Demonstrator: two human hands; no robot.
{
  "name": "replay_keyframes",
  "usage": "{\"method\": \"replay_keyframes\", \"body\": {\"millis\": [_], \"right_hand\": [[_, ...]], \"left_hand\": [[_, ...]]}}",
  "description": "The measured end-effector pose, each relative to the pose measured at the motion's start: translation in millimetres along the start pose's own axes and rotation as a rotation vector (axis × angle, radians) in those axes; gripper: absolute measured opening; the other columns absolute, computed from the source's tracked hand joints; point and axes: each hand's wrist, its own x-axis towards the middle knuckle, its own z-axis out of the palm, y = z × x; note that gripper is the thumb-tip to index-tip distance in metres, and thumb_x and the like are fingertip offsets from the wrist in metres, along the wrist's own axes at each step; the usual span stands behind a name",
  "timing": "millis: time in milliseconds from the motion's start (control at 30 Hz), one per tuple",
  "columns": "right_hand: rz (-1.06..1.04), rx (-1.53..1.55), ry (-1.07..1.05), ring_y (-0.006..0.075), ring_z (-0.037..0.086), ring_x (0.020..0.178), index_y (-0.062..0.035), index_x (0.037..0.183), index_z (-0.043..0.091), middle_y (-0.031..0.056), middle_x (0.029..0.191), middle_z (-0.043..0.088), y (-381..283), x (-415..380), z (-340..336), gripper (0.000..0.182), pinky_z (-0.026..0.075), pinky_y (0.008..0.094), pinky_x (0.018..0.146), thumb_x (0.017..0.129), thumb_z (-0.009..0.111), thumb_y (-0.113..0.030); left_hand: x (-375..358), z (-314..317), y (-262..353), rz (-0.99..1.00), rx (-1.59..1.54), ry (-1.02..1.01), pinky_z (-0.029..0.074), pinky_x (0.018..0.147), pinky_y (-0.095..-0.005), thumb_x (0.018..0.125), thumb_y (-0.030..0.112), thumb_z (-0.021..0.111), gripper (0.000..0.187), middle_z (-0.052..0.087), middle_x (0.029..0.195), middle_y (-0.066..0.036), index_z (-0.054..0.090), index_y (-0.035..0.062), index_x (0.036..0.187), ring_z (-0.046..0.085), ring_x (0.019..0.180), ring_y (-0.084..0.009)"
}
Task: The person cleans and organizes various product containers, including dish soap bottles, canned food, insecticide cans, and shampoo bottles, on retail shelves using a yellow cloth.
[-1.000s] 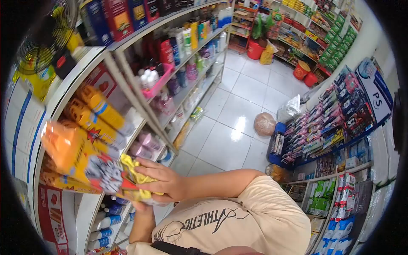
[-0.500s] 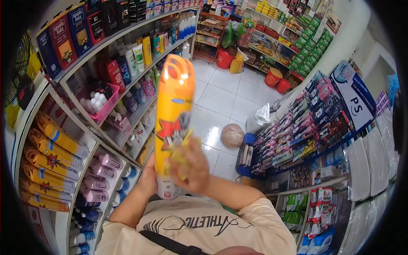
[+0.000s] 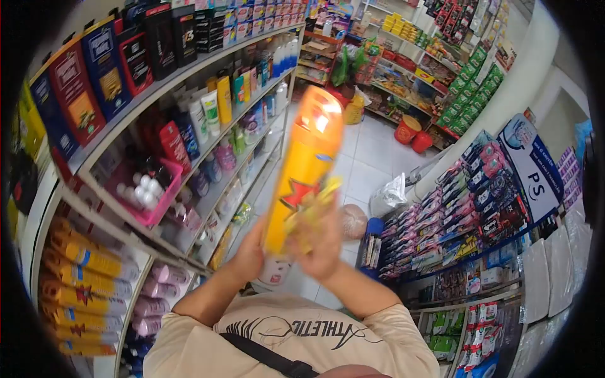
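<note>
A tall yellow spray can (image 3: pixel 296 183) with an orange cap and a red starburst is held up in front of my chest, tilted to the right at its top. My left hand (image 3: pixel 249 252) grips the lower left side of the can near its white base. In my right hand (image 3: pixel 321 246) is a crumpled yellow cloth (image 3: pixel 310 214), pressed against the can's right side. The cloth and the fingers around it are blurred.
Similar yellow cans (image 3: pixel 88 283) lie stacked on the left shelf, beside pink bottles (image 3: pixel 157 290). Above them is a pink basket (image 3: pixel 148 211). A toothbrush display (image 3: pixel 454 201) stands at right. A silvery bag (image 3: pixel 387 195) rests on the tiled floor (image 3: pixel 372 145).
Both hands and the can have shifted right, and the can's top now leans right. The cloth stays against the can, and the whole view has shifted slightly.
</note>
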Motion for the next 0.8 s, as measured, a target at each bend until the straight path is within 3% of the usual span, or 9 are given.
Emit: {"method": "replay_keyframes", "body": {"millis": [167, 233, 267, 367, 467, 567, 633, 700, 800], "right_hand": [[-0.238, 0.18, -0.032, 0.0467, 0.031, 0.123, -0.0047, 0.108, 0.058, 0.0213, 0.128, 0.043, 29, -22, 72, 0.032, 0.027, 0.0543, 0.099, 0.078, 0.058, -0.014], [0.084, 0.406, 0.071, 0.0442, 0.028, 0.126, -0.0029, 0.116, 0.053, 0.022, 0.131, 0.038, 35, 3, 74, 0.038, 0.028, 0.0507, 0.1, 0.082, 0.055, -0.02], [0.06, 0.29, 0.132, 0.04, 0.027, 0.127, -0.0022, 0.125, 0.041, 0.022, 0.134, 0.033, 51, 21, 66, 0.048, 0.028, 0.0475, 0.1, 0.084, 0.052, -0.024], [0.363, 0.525, 0.395, 0.0307, 0.03, 0.126, -0.0016, 0.137, 0.018, 0.0205, 0.136, 0.027, 75, 41, 61, 0.065, 0.026, 0.0425, 0.102, 0.088, 0.046, -0.033], [0.336, 0.69, 0.559, 0.0285, 0.031, 0.125, 0.0023, 0.134, 0.022, 0.0187, 0.135, 0.03, 70, 56, 68, 0.062, 0.027, 0.0399, 0.102, 0.089, 0.044, -0.034], [0.697, 0.99, 0.277, 0.0274, 0.035, 0.123, 0.0043, 0.134, 0.021, 0.0172, 0.135, 0.031, 68, -8, 104, 0.062, 0.029, 0.0376, 0.1, 0.088, 0.048, -0.029], [0.61, 0.83, 0.133, 0.027, 0.036, 0.122, 0.0053, 0.133, 0.021, 0.0169, 0.135, 0.031, 70, -11, 111, 0.062, 0.029, 0.037, 0.1, 0.087, 0.05, -0.025], [0.231, 0.282, 0.032, 0.0268, 0.037, 0.121, 0.0058, 0.133, 0.021, 0.0171, 0.135, 0.032, 77, -3, 102, 0.063, 0.028, 0.0372, 0.1, 0.087, 0.052, -0.022], [0.143, 0.176, 0.161, 0.027, 0.034, 0.123, 0.0054, 0.135, 0.017, 0.0174, 0.137, 0.028, 112, 20, 69, 0.065, 0.027, 0.0384, 0.101, 0.086, 0.053, -0.019]], "left_hand": [[58, -46, 17, 0.237, 0.051, -0.005, 0.038, 0.095, -0.0333, 0.077, 0.07, 0.037, 0.087, 0.044, 0.124, -0.013, 0.026, 0.0037, 0.132, 0.046, 0.113, -0.0203], [69, -61, 25, 0.205, 0.206, -0.143, 0.038, 0.095, -0.0327, 0.082, 0.063, 0.04, 0.079, 0.044, 0.125, -0.011, 0.025, 0.0041, 0.133, 0.045, 0.114, -0.0196], [68, -61, 23, -0.151, 0.031, -0.109, 0.035, 0.097, -0.0322, 0.084, 0.044, 0.053, 0.069, 0.043, 0.126, -0.009, 0.026, 0.0038, 0.133, 0.044, 0.114, -0.0183], [66, -79, -15, -0.173, 0.028, -0.348, 0.032, 0.098, -0.0324, 0.07, 0.019, 0.07, 0.077, 0.044, 0.124, -0.009, 0.028, -0.0013, 0.131, 0.042, 0.115, -0.0167], [77, -96, -16, -0.249, -0.079, -0.417, 0.03, 0.099, -0.0316, 0.064, 0.019, 0.073, 0.085, 0.044, 0.124, -0.009, 0.026, -0.0022, 0.132, 0.041, 0.115, -0.0164], [94, -112, -19, -0.126, -0.054, -0.318, 0.034, 0.097, -0.0323, 0.066, 0.028, 0.074, 0.085, 0.044, 0.123, -0.01, 0.026, -0.003, 0.13, 0.043, 0.113, -0.0176], [106, -105, -3, -0.04, -0.018, -0.156, 0.035, 0.095, -0.0323, 0.067, 0.035, 0.074, 0.087, 0.045, 0.122, -0.01, 0.027, -0.0029, 0.13, 0.044, 0.112, -0.0176], [116, -92, 2, -0.057, -0.088, -0.142, 0.036, 0.094, -0.0323, 0.066, 0.041, 0.074, 0.09, 0.045, 0.121, -0.009, 0.027, -0.0022, 0.13, 0.045, 0.111, -0.0173], [112, -82, -20, -0.201, -0.092, -0.241, 0.037, 0.094, -0.0326, 0.065, 0.047, 0.073, 0.093, 0.045, 0.121, -0.008, 0.027, -0.001, 0.13, 0.046, 0.11, -0.0181]]}}
